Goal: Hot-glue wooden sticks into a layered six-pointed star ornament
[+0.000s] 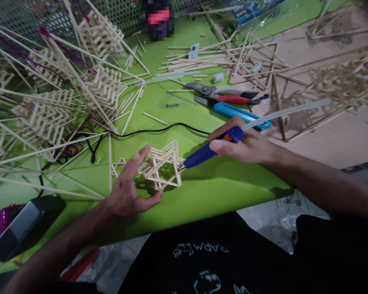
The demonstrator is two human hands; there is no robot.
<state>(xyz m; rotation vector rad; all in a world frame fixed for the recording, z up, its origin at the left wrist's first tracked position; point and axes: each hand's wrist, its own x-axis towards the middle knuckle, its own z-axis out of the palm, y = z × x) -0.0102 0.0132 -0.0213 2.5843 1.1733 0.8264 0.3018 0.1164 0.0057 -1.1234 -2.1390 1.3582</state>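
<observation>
My left hand [130, 190] pinches a small frame of glued wooden sticks [161, 165] between thumb and fingers, holding it on the green table [221, 188]. My right hand [245, 145] grips a blue glue gun [210, 151] with a clear glue stick [288, 112] sticking out of its back. The gun's nozzle touches the right side of the stick frame. A black cord [159, 130] trails left from the gun across the table.
Finished stick lattices [64, 98] with purple wire are heaped at the left. Red-handled cutters [227, 96], a blue knife [239, 114], a clear ruler [178, 102] and loose sticks [190, 63] lie behind. A black adapter [24, 226] sits at the near left edge.
</observation>
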